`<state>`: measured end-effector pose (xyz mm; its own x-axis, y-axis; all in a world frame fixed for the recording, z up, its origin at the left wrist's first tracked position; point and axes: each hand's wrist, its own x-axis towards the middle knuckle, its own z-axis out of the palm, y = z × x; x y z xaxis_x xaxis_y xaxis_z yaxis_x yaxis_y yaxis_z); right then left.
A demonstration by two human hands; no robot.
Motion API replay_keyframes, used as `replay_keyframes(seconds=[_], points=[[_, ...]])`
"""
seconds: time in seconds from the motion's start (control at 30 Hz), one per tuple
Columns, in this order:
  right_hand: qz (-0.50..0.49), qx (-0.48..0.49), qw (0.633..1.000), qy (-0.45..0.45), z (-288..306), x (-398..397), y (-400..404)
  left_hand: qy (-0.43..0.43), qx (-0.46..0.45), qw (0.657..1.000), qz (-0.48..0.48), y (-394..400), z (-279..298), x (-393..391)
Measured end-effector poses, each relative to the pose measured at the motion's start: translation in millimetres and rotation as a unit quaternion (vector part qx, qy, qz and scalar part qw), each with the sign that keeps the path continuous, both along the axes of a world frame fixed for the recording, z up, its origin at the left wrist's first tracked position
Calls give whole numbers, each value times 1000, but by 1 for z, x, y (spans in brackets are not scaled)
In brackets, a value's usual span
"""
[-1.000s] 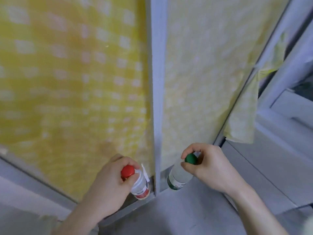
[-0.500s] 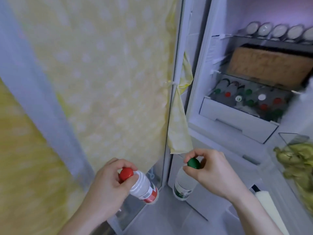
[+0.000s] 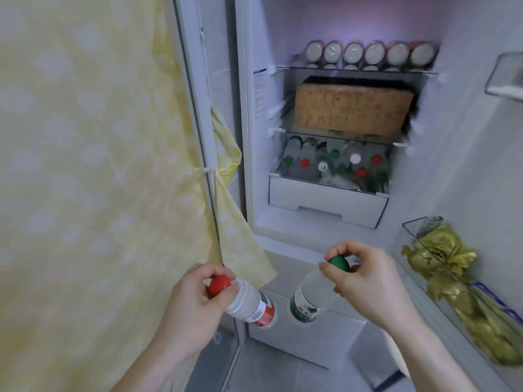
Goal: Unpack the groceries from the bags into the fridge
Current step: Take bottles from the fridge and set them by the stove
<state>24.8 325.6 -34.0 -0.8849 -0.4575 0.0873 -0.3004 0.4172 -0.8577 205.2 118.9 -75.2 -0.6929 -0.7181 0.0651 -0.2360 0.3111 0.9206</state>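
In front of the open fridge (image 3: 353, 210), you are now facing the lit compartment squarely; a second ago the yellow checked cloth (image 3: 85, 165) on the closed door was filling the view, half a second ago the interior was just coming into sight at the right, and now the door is standing fully aside. Your left hand (image 3: 195, 304) is pinching the red-capped bottle (image 3: 249, 302) at its cap, fingers curled round the neck; your right hand (image 3: 370, 287) is pinching the green-capped bottle (image 3: 314, 292) at its cap in the same manner; both bottles are hanging cap-up and tilted, low in front of the fridge, near each other but apart, in much the same grip as a second ago. Inside, cans (image 3: 365, 52) are lining the upper shelf; a brown box (image 3: 351, 111) is sitting on the shelf below; the drawer (image 3: 325, 202) beneath it is already holding a cluster of bottles (image 3: 334, 162) with red, green and white caps; a gold-wrapped bundle (image 3: 452, 278) is lying in the door bin at your right. By judgement, access is now gained and neither bottle is yet stowed; the drawer of like bottles is looking the likely destination, and it is appearing crowded, so you are probably needing to lift both bottles well up and seek a gap.
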Motion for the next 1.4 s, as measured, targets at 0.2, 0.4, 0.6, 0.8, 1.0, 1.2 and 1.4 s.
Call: replay_keyframes(seconds=[0.2, 0.4, 0.6, 0.8, 1.0, 1.2, 1.4], points=[[-118, -77, 989, -48, 9, -14, -24, 44, 37, 996, -61, -41, 6, -61], [-186, -131, 972, -60, 9, -30, -47, 83, 53, 993, -58, -64, 5, -119], [-225, -184, 954, -69, 4, -76, -72, 139, 126, 982, -17, -75, 3, -178], [-221, -247, 942, -46, 0, -142, -109, 194, 146, 970, 24, -83, 4, -248], [-189, -325, 926, 10, -9, -205, -149, 258, 155, 951, 75, -91, 5, -317], [-179, -371, 910, 40, -34, -244, -185, 291, 146, 940, 100, -91, -3, -367], [-183, -393, 898, 75, -58, -269, -209, 291, 133, 943, 95, -101, -15, -403]])
